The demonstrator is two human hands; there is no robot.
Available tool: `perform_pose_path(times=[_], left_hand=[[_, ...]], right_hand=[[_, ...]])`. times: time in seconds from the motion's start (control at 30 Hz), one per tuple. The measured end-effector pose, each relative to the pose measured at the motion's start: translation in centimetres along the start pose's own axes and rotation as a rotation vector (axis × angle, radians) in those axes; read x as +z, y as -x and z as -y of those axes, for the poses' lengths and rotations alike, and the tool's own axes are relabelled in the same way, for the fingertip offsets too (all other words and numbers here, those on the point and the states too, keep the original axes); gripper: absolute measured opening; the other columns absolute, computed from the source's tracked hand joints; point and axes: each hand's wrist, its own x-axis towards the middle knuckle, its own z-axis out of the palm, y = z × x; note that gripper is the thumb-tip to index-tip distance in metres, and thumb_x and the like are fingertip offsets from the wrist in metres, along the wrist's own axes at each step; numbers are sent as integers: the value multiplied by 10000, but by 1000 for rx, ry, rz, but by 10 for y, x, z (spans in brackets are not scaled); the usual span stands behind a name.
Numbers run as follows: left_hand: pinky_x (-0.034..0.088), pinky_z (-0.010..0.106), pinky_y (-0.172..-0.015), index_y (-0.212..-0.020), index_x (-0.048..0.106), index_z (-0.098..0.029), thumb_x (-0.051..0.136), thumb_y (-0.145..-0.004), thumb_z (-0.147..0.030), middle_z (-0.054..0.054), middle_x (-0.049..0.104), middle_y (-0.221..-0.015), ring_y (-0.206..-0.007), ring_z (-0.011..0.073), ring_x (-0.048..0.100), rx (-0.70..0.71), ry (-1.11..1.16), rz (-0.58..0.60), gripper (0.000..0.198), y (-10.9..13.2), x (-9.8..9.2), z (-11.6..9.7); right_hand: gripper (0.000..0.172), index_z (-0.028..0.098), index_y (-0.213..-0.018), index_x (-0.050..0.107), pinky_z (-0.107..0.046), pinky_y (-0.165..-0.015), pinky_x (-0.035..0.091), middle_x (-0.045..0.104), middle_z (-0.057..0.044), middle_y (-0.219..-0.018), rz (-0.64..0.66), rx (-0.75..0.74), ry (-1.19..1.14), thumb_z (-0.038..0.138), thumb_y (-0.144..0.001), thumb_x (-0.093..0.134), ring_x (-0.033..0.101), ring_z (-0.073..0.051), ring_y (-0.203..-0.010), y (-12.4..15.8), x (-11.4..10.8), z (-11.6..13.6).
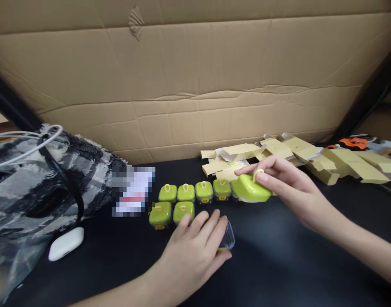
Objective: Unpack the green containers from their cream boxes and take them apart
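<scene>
My right hand [286, 187] pinches a green lid [253, 189] with a small yellowish loop, holding it just above the black table [278, 256]. My left hand [195, 247] is cupped over a clear small container [229, 236] on the table, fingers curled round it. Several small green-lidded boxes stand in two rows: a back row [195, 192] and two in front [171, 213], just beyond my left fingers.
Flattened yellow cardboard packaging [297, 157] is piled at the back right. A white earbud case [66, 243] lies left, beside a grey patterned bag [38, 179] with cables. A blurred card [133, 192] lies by the boxes. A cardboard wall [195, 85] closes the back.
</scene>
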Motion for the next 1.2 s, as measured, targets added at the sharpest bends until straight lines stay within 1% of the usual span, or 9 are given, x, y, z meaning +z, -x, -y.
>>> perform_pose_path(times=[0.17,0.33,0.43,0.57,0.7,0.8,0.97,1.1,1.2], left_hand=[[312,406,-941,-1188,565,-117,580,-897,-373,82,706,-1131,-1046,275,574,33,-105,73,388,-15,1,14],[277,373,-960,-1330,408,-127,591,-854,-465,91,606,-1269,-1124,260,501,-43,41,50,611,-7,-14,34],[285,372,-944,-1233,455,-151,625,-835,-404,99,584,-1223,-1114,266,461,-130,49,-14,501,10,-28,48],[271,406,-915,-1160,519,-174,667,-792,-337,124,502,-1201,-1101,303,417,-162,-91,-44,429,27,-33,62],[236,440,-952,-1122,556,-150,657,-777,-410,147,475,-1234,-1159,334,369,-94,-125,2,445,23,-27,65],[226,455,-965,-1131,553,-124,700,-725,-419,154,496,-1231,-1171,340,381,-101,-85,100,524,14,-26,66],[279,497,-945,-1123,572,-147,785,-636,-401,151,501,-1245,-1184,364,398,-253,70,306,589,7,-29,69],[281,516,-946,-1081,599,-169,767,-647,-429,137,506,-1232,-1194,369,396,-312,123,335,533,5,-28,72],[290,505,-933,-1040,591,-180,740,-694,-388,121,530,-1201,-1177,351,418,-317,140,320,431,3,-26,72]], right_hand=[[145,269,-883,586,-383,-831,517,678,-37,-1000,321,62,305,402,-915,538,635,-233,-986,3,-14,-12],[165,225,-884,555,-375,-902,494,649,-69,-1102,497,121,408,365,-939,487,607,-223,-1056,15,-6,-17],[115,216,-944,552,-368,-898,482,638,-72,-1106,469,9,503,320,-894,556,600,-223,-1043,10,2,-10],[67,207,-919,604,-340,-801,473,638,-42,-920,416,-230,616,254,-895,564,599,-196,-892,-12,30,-4],[153,170,-923,647,-356,-762,446,627,-58,-892,456,-408,784,303,-849,649,566,-225,-863,-30,73,-9],[158,153,-885,642,-352,-759,425,633,-57,-895,472,-455,809,309,-858,642,552,-218,-847,-32,91,-15],[136,173,-837,611,-317,-739,380,616,-16,-834,420,-501,741,231,-929,528,542,-165,-803,-30,90,-13],[132,161,-790,569,-303,-701,360,579,-19,-797,266,-565,590,199,-907,523,519,-145,-751,-29,79,6],[119,167,-737,568,-289,-696,359,559,3,-738,421,-555,612,174,-856,567,493,-130,-705,-21,73,15]])
